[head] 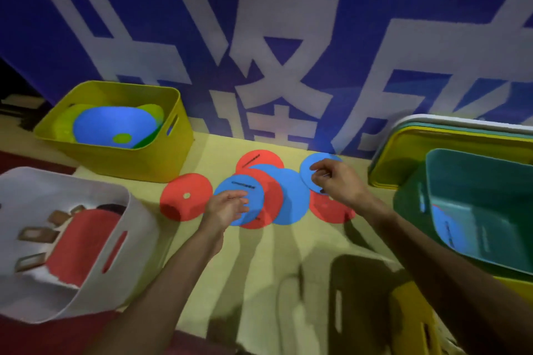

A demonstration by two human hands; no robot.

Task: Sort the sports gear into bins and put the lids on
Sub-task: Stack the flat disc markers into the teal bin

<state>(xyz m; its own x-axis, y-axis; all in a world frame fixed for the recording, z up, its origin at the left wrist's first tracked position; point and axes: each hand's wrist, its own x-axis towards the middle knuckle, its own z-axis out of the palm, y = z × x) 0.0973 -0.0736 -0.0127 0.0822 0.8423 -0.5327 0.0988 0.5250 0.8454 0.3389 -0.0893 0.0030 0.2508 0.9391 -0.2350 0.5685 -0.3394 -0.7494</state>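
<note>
I see the left hand (227,206) pinching the front blue disc (230,185) in the red-and-blue pile on the bench (213,153). The right hand (337,181) grips the far blue disc (307,167) by its edge. The black print on the discs is too blurred to read. The blue banner (144,8) behind carries large white characters — cropped, so I cannot read them. The white bin (129,239) holds red discs — the teal bin (476,181) a blue one.

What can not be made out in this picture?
Head view:
- Lids: count, covered by green bin, cut by right edge.
- Print on blue disc: blurred.
- White bin contents: under red disc.
- Left hand grip: blurred.
</note>
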